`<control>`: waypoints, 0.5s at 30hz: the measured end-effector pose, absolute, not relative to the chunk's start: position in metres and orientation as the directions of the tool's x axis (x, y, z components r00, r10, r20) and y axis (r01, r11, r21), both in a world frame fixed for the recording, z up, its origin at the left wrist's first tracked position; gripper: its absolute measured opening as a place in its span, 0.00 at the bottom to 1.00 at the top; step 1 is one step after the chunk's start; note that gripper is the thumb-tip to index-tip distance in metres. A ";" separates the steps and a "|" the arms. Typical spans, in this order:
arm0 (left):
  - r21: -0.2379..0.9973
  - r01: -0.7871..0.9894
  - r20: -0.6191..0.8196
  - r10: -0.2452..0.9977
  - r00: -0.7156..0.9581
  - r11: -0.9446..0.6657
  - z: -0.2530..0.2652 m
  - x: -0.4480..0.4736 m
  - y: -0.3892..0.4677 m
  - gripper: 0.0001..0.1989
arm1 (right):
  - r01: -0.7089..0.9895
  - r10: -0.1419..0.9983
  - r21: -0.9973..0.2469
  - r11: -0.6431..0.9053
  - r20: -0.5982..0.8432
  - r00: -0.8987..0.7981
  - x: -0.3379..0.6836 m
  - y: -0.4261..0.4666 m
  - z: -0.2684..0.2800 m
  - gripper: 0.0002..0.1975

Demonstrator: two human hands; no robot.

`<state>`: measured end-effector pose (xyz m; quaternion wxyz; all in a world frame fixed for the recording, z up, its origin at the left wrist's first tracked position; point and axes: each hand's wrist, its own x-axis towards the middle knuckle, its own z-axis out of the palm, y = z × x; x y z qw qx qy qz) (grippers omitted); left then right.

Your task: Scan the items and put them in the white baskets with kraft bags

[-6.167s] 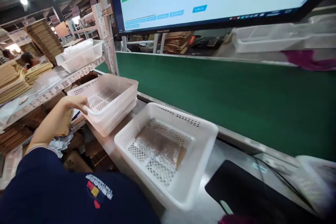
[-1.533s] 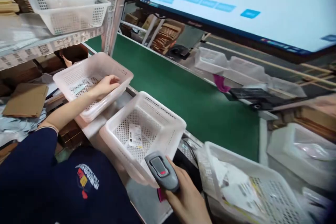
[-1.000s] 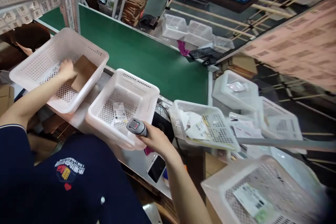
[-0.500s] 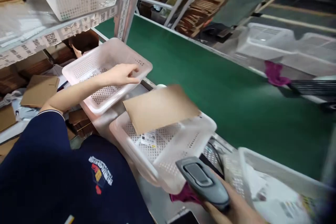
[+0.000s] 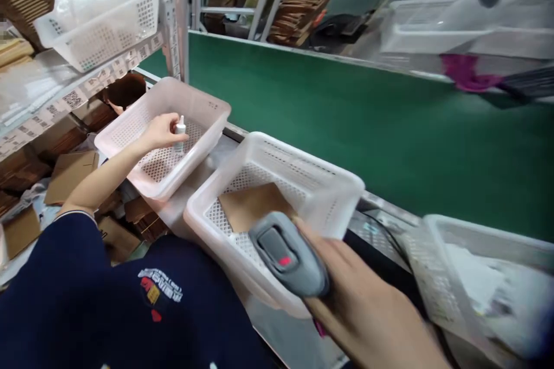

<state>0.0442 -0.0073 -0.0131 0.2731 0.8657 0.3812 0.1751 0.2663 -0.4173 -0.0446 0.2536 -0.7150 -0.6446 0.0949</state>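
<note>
My left hand (image 5: 163, 130) pinches a small white bottle with a pointed nozzle cap (image 5: 180, 134), held upright over the floor of the left white basket (image 5: 208, 98). Wrapped round a grey handheld barcode scanner (image 5: 298, 265), my right hand (image 5: 359, 282) is above the near side of the second white basket (image 5: 320, 161). A red light shows on the scanner. Flat on that second basket's mesh floor lies a brown cardboard piece (image 5: 255, 204), partly covered by the scanner.
A green conveyor belt (image 5: 346, 109) runs behind the baskets. At the lower right stands a bin (image 5: 489, 225) with white packages. A shelf at the left bears a white basket (image 5: 104, 34) with clear wrap; flat cartons (image 5: 71, 176) lie beneath.
The cardboard piece, in mid-air before, now lies inside the second basket. My left hand now has the bottle in its fingers. The scanner has moved left and up, and its red light shows.
</note>
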 end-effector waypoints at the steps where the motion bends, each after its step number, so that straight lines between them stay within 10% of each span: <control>1: 0.691 0.470 0.124 0.731 0.671 -0.549 -0.006 0.058 -0.021 0.18 | 0.906 0.962 -0.423 -0.006 0.246 0.122 0.257 -0.405 -0.035 0.44; 8: 0.860 0.196 0.035 0.437 0.899 -0.471 -0.001 0.140 -0.104 0.26 | 0.954 0.962 -0.258 -0.152 0.181 0.203 0.232 -0.387 -0.017 0.44; 15: 0.501 0.438 -0.122 0.440 0.889 -0.746 -0.002 0.112 -0.106 0.37 | 0.728 0.795 -0.552 -0.406 0.180 0.580 0.298 -0.479 -0.026 0.40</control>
